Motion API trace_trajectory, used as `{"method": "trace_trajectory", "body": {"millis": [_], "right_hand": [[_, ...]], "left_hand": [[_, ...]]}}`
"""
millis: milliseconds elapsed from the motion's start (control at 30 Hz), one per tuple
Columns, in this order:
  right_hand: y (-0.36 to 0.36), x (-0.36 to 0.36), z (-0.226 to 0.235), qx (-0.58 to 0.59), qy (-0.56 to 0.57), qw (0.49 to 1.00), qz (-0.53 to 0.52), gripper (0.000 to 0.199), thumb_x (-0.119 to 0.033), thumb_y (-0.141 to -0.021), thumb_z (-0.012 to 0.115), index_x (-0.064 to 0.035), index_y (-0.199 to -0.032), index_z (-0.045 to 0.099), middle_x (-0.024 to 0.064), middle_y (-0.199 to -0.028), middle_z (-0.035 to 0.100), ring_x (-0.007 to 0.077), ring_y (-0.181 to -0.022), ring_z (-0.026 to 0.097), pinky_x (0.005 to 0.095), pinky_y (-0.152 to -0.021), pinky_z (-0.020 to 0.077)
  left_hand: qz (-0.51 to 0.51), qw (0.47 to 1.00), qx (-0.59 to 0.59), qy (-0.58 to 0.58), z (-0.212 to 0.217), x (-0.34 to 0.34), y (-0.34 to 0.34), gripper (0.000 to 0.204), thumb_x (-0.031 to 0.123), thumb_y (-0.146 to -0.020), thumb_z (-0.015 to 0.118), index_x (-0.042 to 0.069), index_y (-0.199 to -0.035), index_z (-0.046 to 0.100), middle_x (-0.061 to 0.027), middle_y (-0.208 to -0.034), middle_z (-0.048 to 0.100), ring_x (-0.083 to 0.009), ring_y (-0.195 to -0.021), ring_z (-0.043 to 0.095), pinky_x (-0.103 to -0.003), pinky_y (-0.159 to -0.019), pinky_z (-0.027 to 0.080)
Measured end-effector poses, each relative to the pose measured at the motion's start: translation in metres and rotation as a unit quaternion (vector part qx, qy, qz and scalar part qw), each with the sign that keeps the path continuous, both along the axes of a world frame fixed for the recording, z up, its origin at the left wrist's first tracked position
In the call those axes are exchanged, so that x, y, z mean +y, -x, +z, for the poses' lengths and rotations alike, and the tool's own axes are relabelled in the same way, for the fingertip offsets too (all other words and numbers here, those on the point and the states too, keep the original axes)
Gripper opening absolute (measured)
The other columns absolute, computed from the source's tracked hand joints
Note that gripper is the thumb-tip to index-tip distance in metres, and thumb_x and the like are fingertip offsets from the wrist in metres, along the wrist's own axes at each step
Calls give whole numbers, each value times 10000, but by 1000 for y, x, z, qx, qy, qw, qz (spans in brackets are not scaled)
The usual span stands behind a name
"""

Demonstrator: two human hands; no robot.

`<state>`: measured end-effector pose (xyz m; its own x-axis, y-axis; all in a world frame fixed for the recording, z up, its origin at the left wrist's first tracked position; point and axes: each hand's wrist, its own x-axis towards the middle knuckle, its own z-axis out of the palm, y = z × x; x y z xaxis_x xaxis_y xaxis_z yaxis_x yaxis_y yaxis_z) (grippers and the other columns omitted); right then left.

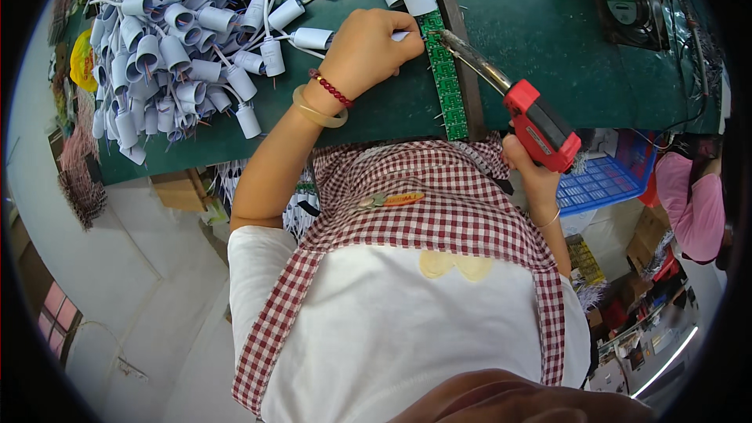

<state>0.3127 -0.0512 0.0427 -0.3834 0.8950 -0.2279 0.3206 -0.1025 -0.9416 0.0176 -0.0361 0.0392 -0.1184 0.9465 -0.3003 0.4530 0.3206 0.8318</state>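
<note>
Head view, everything placed relative to the green circuit board strip:

Circuit board strip (445, 82): long narrow green strip lying flat on the green worktop (548, 23), running away from the person, with a dark bar right along its right edge.

Left hand (366, 48): curled up tight just left of the strip's far end, fingertips pinching something small and white against the strip's edge. Can't make out exactly what that bit is, could be a wire or lead. Red bead bracelet and a pale bangle on the wrist.

Right hand (523, 158): down near the strip's near end, off to its right, wrapped shut around the red grip of the soldering gun (540, 127). Most of the hand is hidden behind the tool.

Soldering gun tip (450, 37): the long metal barrel angles up-left from the red body and the tip sits on the strip's far end, just beside the left hand's fingertips.

White lamp housings (168, 39): big messy heap of white plastic cup-shaped shells with wires, well to the left of the strip. A few more lie past its far end.

Small fan (627, 1): dark square one, on the worktop well to the right of the strip.

Blue crate (603, 180): below the worktop edge, right of the strip's near end.

Apron (439, 196): red and white checked, over a white shirt, right below the strip's near end.

Another person: pink sleeve (697, 204) at the far right.
</note>
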Motion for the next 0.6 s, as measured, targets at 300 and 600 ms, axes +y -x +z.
{"method": "trace_trajectory", "body": {"millis": [300, 600], "right_hand": [[3, -2, -2, 3, 22, 1000, 4, 60, -35, -839, 630, 11, -862, 597, 21, -679, 564, 74, -561, 502, 211, -512, 395], [10, -1, 1, 9, 15, 1000, 16, 56, -25, -820, 653, -2, -827, 603, 7, -686, 569, 68, -578, 507, 213, -519, 399]], "left_hand": [[-19, 999, 24, 9, 5, 1, 3, 211, 210, -784, 613, 14, -797, 690, -142, -537, 584, -218, -441, 588, -317, -519, 475], [-35, 998, 8, 57, 7, 3, 7, 203, 158, -807, 550, -22, -756, 630, -43, -612, 598, -88, -461, 541, -230, -466, 431]]}}
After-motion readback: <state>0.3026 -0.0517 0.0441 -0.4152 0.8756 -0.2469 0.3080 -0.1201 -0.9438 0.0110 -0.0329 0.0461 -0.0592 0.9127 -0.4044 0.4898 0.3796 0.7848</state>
